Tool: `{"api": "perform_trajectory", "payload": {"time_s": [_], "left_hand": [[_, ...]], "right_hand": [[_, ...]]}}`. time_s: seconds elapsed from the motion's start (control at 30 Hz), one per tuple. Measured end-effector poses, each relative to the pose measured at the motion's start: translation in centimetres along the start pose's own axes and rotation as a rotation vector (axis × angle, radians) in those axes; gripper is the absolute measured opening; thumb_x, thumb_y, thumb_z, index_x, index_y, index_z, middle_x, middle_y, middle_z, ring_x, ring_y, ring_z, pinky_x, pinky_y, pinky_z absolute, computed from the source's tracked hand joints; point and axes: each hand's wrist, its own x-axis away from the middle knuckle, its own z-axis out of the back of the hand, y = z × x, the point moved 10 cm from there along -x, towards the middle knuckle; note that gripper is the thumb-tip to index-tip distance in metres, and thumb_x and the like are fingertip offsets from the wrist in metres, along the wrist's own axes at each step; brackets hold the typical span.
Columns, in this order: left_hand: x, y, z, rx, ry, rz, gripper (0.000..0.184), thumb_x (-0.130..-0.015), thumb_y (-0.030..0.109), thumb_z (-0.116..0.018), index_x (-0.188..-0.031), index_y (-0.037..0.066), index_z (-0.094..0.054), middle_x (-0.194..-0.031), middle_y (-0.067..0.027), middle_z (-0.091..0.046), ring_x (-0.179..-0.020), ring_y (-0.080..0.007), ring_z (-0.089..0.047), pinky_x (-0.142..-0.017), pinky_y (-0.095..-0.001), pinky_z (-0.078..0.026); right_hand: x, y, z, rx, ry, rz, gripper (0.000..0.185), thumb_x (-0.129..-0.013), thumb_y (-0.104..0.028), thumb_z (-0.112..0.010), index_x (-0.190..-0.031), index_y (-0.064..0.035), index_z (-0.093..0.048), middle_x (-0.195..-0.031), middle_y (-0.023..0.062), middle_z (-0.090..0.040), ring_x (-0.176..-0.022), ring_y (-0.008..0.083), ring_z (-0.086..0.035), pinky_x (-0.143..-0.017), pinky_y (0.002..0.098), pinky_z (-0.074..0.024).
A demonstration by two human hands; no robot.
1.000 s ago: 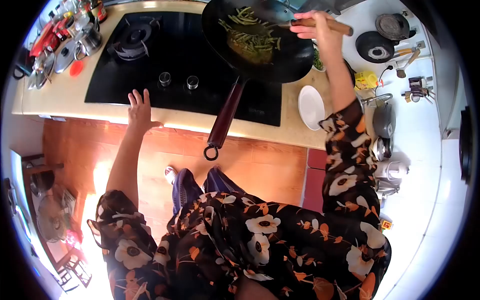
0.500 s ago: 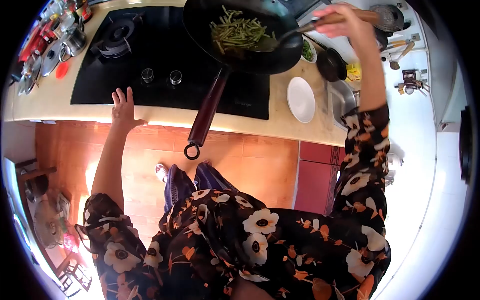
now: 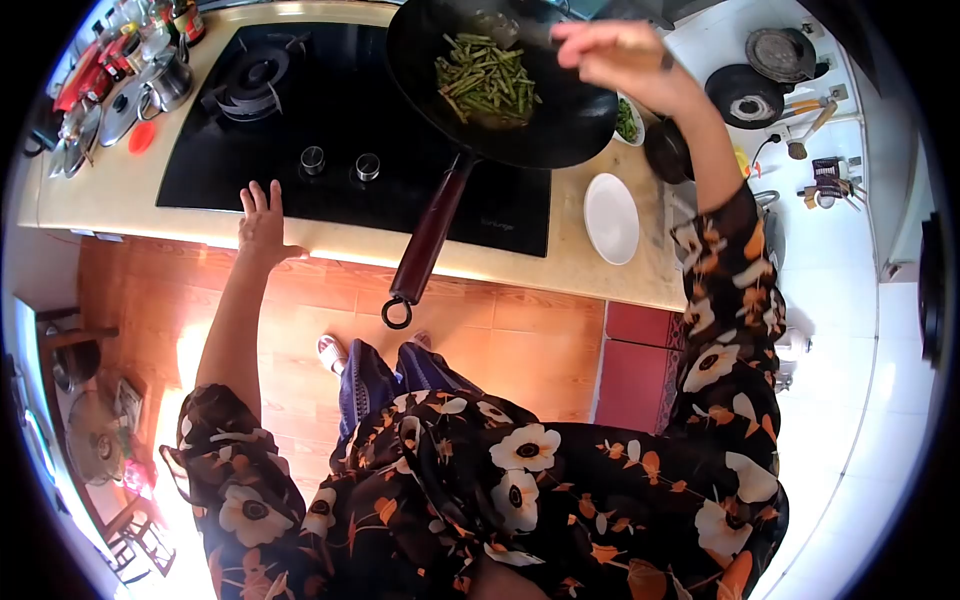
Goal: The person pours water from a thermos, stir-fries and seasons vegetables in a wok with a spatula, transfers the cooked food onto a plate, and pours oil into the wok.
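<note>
My left hand point(image 3: 262, 228) lies with fingers spread on the counter's front edge, beside the black hob point(image 3: 330, 190), holding nothing. Over the right side of the black wok point(image 3: 560, 125), my right hand point(image 3: 615, 60) is curled and blurred, closed around the spatula, whose handle it mostly hides. The spatula's blade point(image 3: 497, 30) shows faintly at the wok's far side. Cut green beans point(image 3: 487, 80) sit in a heap in the wok. Its dark red handle point(image 3: 430, 235) points toward me past the counter edge, with no hand on it.
An empty white oval plate point(image 3: 611, 220) lies right of the hob. Behind it are a bowl of chopped greens point(image 3: 627, 122) and a dark pan point(image 3: 668, 150). Bottles, lids and a metal pot point(image 3: 168, 82) crowd the left. Pans and utensils hang on the right wall.
My right hand has moved left and toward the wok from the half-second-old view, and the spatula's wooden handle no longer shows. The beans are gathered differently. My left hand stays on the counter edge.
</note>
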Motion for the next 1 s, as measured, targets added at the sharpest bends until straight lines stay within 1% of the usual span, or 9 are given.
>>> {"api": "perform_trajectory", "payload": {"time_s": [0.1, 0.13, 0.2, 0.3, 0.43, 0.6, 0.7, 0.83, 1.0], "left_hand": [[0.1, 0.1, -0.3, 0.007, 0.020, -0.009, 0.134, -0.043, 0.042, -0.090, -0.145, 0.004, -0.011, -0.145, -0.0310, -0.015, -0.135, -0.0451, -0.018, -0.097, -0.0437, -0.044], [0.1, 0.1, -0.1, 0.001, 0.035, -0.014, 0.133, -0.044, 0.042, -0.090, -0.145, 0.004, -0.012, -0.145, -0.0312, -0.016, -0.135, -0.0453, -0.018, -0.097, -0.0440, -0.044], [0.3, 0.1, 0.0, 0.009, 0.030, -0.011, 0.134, -0.043, 0.042, -0.090, -0.145, 0.004, -0.012, -0.145, -0.0316, -0.016, -0.135, -0.0456, -0.018, -0.097, -0.0446, -0.044], [0.2, 0.5, 0.1, 0.008, 0.032, -0.024, 0.134, -0.043, 0.043, -0.090, -0.144, 0.004, -0.011, -0.144, -0.0323, -0.016, -0.135, -0.0462, -0.019, -0.097, -0.0456, -0.044], [0.2, 0.2, -0.2, 0.012, 0.038, -0.025, 0.135, -0.043, 0.044, -0.089, -0.145, 0.004, -0.010, -0.144, -0.0326, -0.015, -0.134, -0.0470, -0.019, -0.098, -0.0459, -0.043], [-0.1, 0.4, 0.2, -0.027, 0.040, -0.035, 0.134, -0.045, 0.043, -0.089, -0.145, 0.004, -0.010, -0.145, -0.0323, -0.015, -0.135, -0.0466, -0.019, -0.098, -0.0456, -0.043], [0.5, 0.4, -0.6, -0.011, -0.008, -0.023, 0.133, -0.046, 0.042, -0.089, -0.145, 0.004, -0.009, -0.145, -0.0323, -0.015, -0.135, -0.0459, -0.019, -0.099, -0.0437, -0.043], [0.0, 0.3, 0.4, -0.025, 0.014, -0.015, 0.133, -0.045, 0.042, -0.089, -0.145, 0.004, -0.009, -0.144, -0.0328, -0.015, -0.135, -0.0463, -0.018, -0.099, -0.0430, -0.042], [0.4, 0.3, -0.5, 0.016, 0.034, -0.033, 0.133, -0.044, 0.041, -0.090, -0.145, 0.004, -0.011, -0.145, -0.0324, -0.015, -0.135, -0.0459, -0.018, -0.098, -0.0431, -0.043]], "right_hand": [[4.1, -5.6, -4.5, 0.323, -0.120, 0.158, 0.016, -0.078, 0.003, -0.059, -0.092, -0.0021, -0.064, -0.121, 0.0154, -0.059, -0.093, 0.0204, -0.065, -0.077, 0.0274, -0.0496], [5.4, -5.4, -4.8, 0.169, -0.086, -0.043, 0.017, -0.076, 0.003, -0.060, -0.092, -0.0023, -0.064, -0.120, 0.0159, -0.060, -0.090, 0.0214, -0.065, -0.075, 0.0278, -0.0499], [7.4, -6.0, -5.6, 0.090, -0.065, -0.138, 0.018, -0.074, 0.003, -0.061, -0.091, -0.0029, -0.064, -0.118, 0.0164, -0.061, -0.081, 0.0220, -0.066, -0.071, 0.0277, -0.0503], [8.6, -5.1, -7.9, 0.316, -0.085, -0.002, 0.021, -0.071, 0.003, -0.063, -0.091, -0.0038, -0.064, -0.118, 0.0157, -0.061, -0.078, 0.0215, -0.067, -0.068, 0.0258, -0.0503], [10.9, -8.4, -7.1, 0.411, 0.160, 0.187, 0.021, -0.073, 0.005, -0.057, -0.091, -0.0046, -0.063, -0.115, 0.0136, -0.062, -0.064, 0.0169, -0.062, -0.057, 0.0245, -0.0470], [12.1, -6.1, -8.1, 0.258, 0.084, 0.011, 0.015, -0.075, -0.003, -0.062, -0.090, -0.0049, -0.062, -0.116, 0.0150, -0.062, -0.076, 0.0247, -0.066, -0.064, 0.0266, -0.0507], [13.1, -9.4, -8.1, 0.441, 0.146, 0.153, 0.017, -0.072, -0.002, -0.064, -0.089, -0.0042, -0.062, -0.114, 0.0131, -0.063, -0.068, 0.0204, -0.064, -0.059, 0.0252, -0.0493], [12.9, -6.6, -8.2, 0.223, 0.092, 0.044, 0.022, -0.068, 0.002, -0.066, -0.089, -0.0052, -0.064, -0.114, 0.0125, -0.064, -0.079, 0.0203, -0.066, -0.065, 0.0258, -0.0508], [12.3, -6.0, -5.6, 0.466, 0.256, -0.011, 0.030, -0.068, 0.001, -0.066, -0.096, -0.0110, -0.067, -0.124, 0.0172, -0.056, -0.083, 0.0243, -0.067, -0.068, 0.0278, -0.0508]]}}
